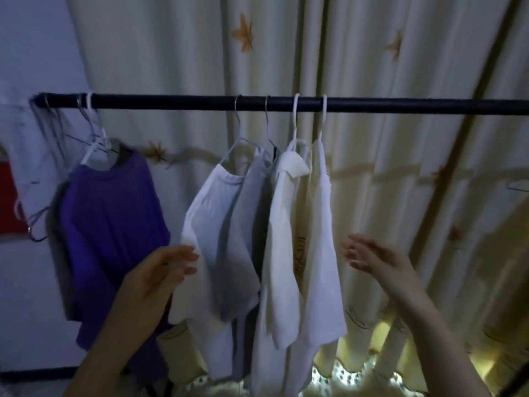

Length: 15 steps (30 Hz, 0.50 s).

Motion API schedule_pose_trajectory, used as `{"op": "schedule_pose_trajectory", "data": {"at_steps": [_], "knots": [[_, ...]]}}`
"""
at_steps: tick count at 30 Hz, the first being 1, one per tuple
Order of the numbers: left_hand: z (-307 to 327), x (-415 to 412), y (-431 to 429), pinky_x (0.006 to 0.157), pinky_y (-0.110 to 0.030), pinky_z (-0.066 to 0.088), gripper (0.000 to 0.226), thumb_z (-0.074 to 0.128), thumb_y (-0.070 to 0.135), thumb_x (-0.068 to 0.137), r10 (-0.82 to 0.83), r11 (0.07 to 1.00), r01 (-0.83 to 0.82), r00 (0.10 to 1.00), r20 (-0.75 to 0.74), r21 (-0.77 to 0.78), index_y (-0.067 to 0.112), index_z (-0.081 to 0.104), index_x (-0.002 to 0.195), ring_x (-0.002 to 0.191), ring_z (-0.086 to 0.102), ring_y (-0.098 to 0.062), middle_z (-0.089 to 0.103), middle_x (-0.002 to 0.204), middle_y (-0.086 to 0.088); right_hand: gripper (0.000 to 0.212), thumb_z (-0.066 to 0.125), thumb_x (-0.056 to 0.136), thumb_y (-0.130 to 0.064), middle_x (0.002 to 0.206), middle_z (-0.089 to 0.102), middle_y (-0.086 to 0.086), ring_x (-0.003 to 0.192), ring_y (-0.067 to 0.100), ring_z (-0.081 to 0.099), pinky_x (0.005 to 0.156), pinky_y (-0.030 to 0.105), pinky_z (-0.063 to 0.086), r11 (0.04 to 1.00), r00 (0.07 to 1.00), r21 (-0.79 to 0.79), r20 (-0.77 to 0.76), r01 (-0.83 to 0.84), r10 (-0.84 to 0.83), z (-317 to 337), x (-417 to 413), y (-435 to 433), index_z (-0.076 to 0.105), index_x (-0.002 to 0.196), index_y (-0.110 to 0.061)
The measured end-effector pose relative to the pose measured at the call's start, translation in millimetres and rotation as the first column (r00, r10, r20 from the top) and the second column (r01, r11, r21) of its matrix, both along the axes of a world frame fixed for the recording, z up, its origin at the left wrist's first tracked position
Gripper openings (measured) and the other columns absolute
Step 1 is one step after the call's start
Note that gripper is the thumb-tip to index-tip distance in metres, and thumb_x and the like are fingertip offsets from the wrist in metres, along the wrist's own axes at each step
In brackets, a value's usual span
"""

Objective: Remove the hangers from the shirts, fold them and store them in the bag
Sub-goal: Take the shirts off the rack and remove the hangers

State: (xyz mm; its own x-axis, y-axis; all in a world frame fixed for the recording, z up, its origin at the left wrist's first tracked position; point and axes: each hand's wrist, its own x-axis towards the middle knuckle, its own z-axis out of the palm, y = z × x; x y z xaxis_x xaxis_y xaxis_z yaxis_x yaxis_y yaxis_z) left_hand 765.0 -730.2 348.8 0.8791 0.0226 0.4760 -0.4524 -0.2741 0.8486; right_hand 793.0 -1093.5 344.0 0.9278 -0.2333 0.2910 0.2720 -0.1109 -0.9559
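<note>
My left hand and right hand, both spread empty, flank the pale cotton shirts; next, unhook one white plastic hanger.

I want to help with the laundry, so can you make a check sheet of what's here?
Surface: nothing seen; a rail holds everything.
Job's things: purple shirt and four pale shirts hang on hangers; bag not seen.
Clutter: bare hangers bunched at the rail's left end.
Grippers: left hand open by the pale shirts, contact unclear; right hand open, holding nothing.
Cables: nothing seen.
Surroundings: curtain, wall.
</note>
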Motion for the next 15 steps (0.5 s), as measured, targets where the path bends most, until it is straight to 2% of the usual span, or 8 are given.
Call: {"op": "schedule_pose_trajectory", "data": {"at_steps": [3, 5, 7, 9, 11, 13, 15], "knots": [[31.5, 40.1, 11.5, 0.078, -0.021, 0.055, 0.027, 0.058, 0.013, 0.091, 0.075, 0.995, -0.08, 0.994, 0.076, 0.067, 0.038, 0.065, 0.098, 0.09, 0.068, -0.009, 0.07, 0.098, 0.01, 0.015, 0.054, 0.094, -0.012, 0.101, 0.07, 0.003, 0.078, 0.008, 0.067, 0.071, 0.019, 0.057, 1.0, 0.997, 0.018, 0.081, 0.0, -0.002, 42.5, 25.1, 20.0, 0.064, 0.101, -0.021], [49.1, 66.4, 3.2, 0.074, -0.016, 0.048, 0.025, 0.062, 0.016, 0.089, 0.165, 0.984, -0.173, 0.977, 0.139, 0.051, 0.038, 0.061, 0.101, 0.09, 0.063, -0.009, 0.066, 0.104, 0.007, 0.014, 0.056, 0.094, -0.019, 0.107, 0.067, 0.006, 0.082, 0.011, 0.065, 0.077, 0.026, 0.056, 0.999, 0.995, 0.044, 0.095, 0.018, -0.022, 66.4, 37.7, 30.6, 0.063, 0.107, -0.02], [60.1, 86.0, -11.9, 0.07, -0.007, 0.044, 0.031, 0.064, 0.019, 0.088, 0.178, 0.983, -0.184, 0.974, 0.14, 0.027, 0.033, 0.054, 0.114, 0.09, 0.055, -0.002, 0.057, 0.118, 0.001, 0.036, 0.056, 0.093, -0.033, 0.119, 0.063, 0.006, 0.097, 0.018, 0.062, 0.082, 0.032, 0.055, 1.0, 0.999, 0.009, 0.051, -0.003, 0.002, 83.1, 47.1, 41.1, 0.056, 0.125, -0.015], [64.9, 98.8, -28.7, 0.066, -0.009, 0.042, 0.043, 0.064, 0.025, 0.088, 0.118, 0.991, -0.119, 0.993, 0.022, 0.054, 0.03, 0.047, 0.127, 0.093, 0.053, -0.001, 0.051, 0.121, 0.006, 0.054, 0.058, 0.09, -0.04, 0.127, 0.058, 0.002, 0.107, 0.018, 0.059, 0.077, 0.027, 0.052, 0.998, 0.999, -0.041, -0.004, -0.049, 0.049, 91.7, 52.7, 52.7, 0.045, 0.137, -0.017], [64.8, 104.0, -44.2, 0.065, -0.012, 0.042, 0.042, 0.061, 0.026, 0.09, 0.029, 0.997, -0.025, 0.998, -0.052, 0.075, 0.029, 0.047, 0.13, 0.099, 0.057, -0.007, 0.057, 0.111, 0.011, 0.053, 0.061, 0.091, -0.032, 0.125, 0.055, -0.003, 0.106, 0.015, 0.059, 0.07, 0.02, 0.052, 0.992, 0.996, -0.098, -0.005, -0.084, 0.084, 95.0, 55.7, 63.5, 0.044, 0.139, -0.019], [63.0, 104.8, -58.2, 0.064, -0.011, 0.047, 0.034, 0.056, 0.02, 0.093, -0.044, 0.998, 0.046, 0.998, -0.049, 0.047, 0.03, 0.053, 0.126, 0.1, 0.062, -0.01, 0.063, 0.101, 0.015, 0.04, 0.058, 0.092, -0.018, 0.117, 0.059, -0.005, 0.095, 0.012, 0.062, 0.065, 0.015, 0.054, 0.982, 0.994, -0.157, 0.022, -0.105, 0.11, 97.9, 58.5, 71.9, 0.051, 0.132, -0.02], [63.7, 105.6, -71.0, 0.079, -0.018, 0.051, 0.038, 0.053, 0.013, 0.095, -0.111, 0.993, 0.113, 0.993, -0.037, 0.044, 0.029, 0.055, 0.129, 0.106, 0.062, -0.013, 0.067, 0.11, 0.009, 0.037, 0.057, 0.092, -0.012, 0.12, 0.059, -0.003, 0.086, 0.006, 0.061, 0.064, 0.013, 0.054, 0.977, 0.992, -0.178, 0.028, -0.117, 0.124, 100.1, 62.3, 77.4, 0.055, 0.129, -0.017]]}}
